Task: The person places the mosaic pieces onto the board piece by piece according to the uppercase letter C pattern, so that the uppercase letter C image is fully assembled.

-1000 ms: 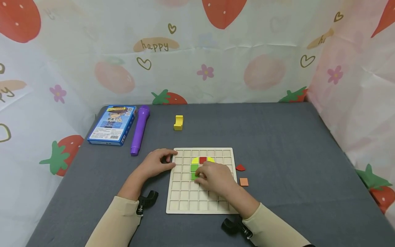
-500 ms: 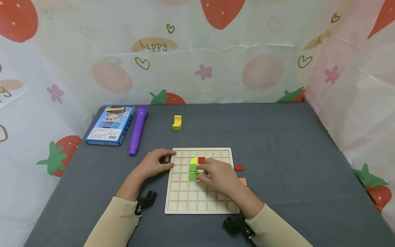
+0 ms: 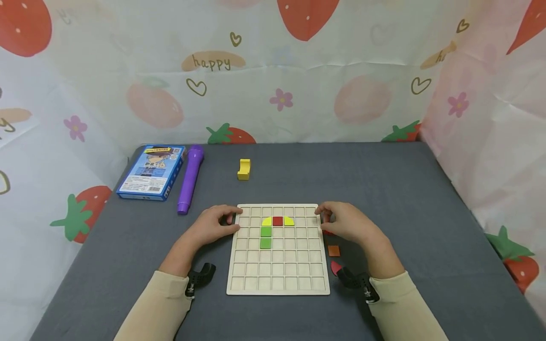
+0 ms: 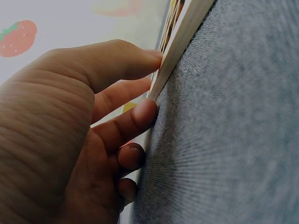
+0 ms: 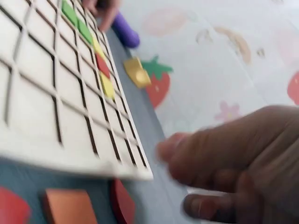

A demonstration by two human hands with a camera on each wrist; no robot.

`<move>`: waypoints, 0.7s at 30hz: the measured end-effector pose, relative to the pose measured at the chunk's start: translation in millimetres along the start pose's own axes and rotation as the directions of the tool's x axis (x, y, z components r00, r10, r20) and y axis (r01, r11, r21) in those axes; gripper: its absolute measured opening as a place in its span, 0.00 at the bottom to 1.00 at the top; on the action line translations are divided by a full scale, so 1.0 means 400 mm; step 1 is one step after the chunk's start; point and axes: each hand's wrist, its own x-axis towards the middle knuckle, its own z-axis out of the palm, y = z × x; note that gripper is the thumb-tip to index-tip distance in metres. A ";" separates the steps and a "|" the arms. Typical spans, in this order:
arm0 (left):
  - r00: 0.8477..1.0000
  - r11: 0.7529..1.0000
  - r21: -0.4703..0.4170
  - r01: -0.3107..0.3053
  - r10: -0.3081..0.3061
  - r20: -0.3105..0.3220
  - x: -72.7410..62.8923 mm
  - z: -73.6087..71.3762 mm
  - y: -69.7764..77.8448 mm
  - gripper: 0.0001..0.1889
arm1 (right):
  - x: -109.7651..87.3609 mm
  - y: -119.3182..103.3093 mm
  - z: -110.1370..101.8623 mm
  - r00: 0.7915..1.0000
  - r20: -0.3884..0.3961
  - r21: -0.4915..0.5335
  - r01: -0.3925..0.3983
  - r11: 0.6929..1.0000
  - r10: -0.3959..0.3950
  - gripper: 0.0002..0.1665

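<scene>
A pale gridded wooden board lies flat on the table. Two green square tiles form a short column in its cells; above, a red square tile sits between two yellow rounded tiles. My left hand touches the board's upper left edge with thumb and fingertips. At the upper right edge is my right hand, thumb and fingers loosely bent, no tile visible in them. It partly covers a red piece. An orange square tile and another red piece lie beside the board.
A blue printed box and a purple microphone-shaped object lie at the back left. Behind the board stands a small yellow notched block. Fabric printed with strawberries hangs along the table's back and sides.
My right hand has left the tiles and moved right to the board's right edge. The whole tile pattern and the second loose red piece now show. My left hand stays put.
</scene>
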 end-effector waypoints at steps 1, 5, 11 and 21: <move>1.000 1.000 0.002 0.001 -0.001 0.001 0.000 0.000 0.000 0.22 | 0.000 0.011 -0.005 1.000 0.021 0.008 -0.016 1.000 0.016 0.17; 1.000 1.000 -0.002 0.005 -0.005 0.006 -0.001 0.001 0.001 0.22 | -0.005 0.045 -0.014 0.994 0.099 0.026 -0.053 0.998 0.050 0.19; 1.000 1.000 -0.007 -0.006 0.006 0.004 -0.001 0.000 0.002 0.21 | 0.000 0.061 -0.007 0.987 0.117 0.020 -0.114 0.993 0.111 0.19; 1.000 1.000 -0.016 -0.012 0.012 -0.002 -0.002 0.000 0.001 0.21 | 0.007 0.066 -0.005 0.992 0.062 -0.030 -0.112 0.993 0.114 0.13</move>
